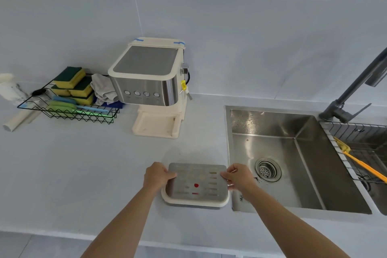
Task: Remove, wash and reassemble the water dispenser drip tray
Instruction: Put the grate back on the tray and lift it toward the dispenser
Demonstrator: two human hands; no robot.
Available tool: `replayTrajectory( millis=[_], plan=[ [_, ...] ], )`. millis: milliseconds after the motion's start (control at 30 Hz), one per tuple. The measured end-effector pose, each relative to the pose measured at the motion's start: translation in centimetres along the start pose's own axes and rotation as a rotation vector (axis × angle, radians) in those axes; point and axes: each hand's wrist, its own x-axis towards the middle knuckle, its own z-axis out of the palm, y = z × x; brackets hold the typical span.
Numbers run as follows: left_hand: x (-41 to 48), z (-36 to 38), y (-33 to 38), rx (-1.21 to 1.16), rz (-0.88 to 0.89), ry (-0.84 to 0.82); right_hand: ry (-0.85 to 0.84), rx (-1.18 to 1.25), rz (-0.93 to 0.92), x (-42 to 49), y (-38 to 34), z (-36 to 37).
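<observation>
The drip tray (194, 202), cream plastic with a slotted steel grate (196, 180) on top and a red dot on it, sits out of the machine, held just above or on the counter left of the sink. My left hand (157, 176) grips its left edge. My right hand (238, 176) pinches the grate's right edge. The water dispenser (148, 77), cream and steel with a row of round buttons, stands at the back against the wall. Its base slot (156, 123) is bare.
A steel sink (289, 153) with a drain strainer (267, 169) lies to the right, a dark faucet (354, 88) behind it. A wire rack (364, 148) with a yellow brush (360, 162) sits over the sink's right part. A black wire basket (69, 109) holds sponges, cloths and brushes at left.
</observation>
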Motion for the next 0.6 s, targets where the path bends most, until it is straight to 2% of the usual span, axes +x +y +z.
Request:
replayTrajectory(
  millis=[433,600],
  plan=[
    [0.6,0.8,-0.4,0.063,0.006,0.055,0.042,-0.27,0.0,0.4,0.4,1.2],
    [0.8,1.1,-0.3,0.158,0.03,0.087,0.051,-0.441,-0.041,0.6,0.2,1.4]
  ],
)
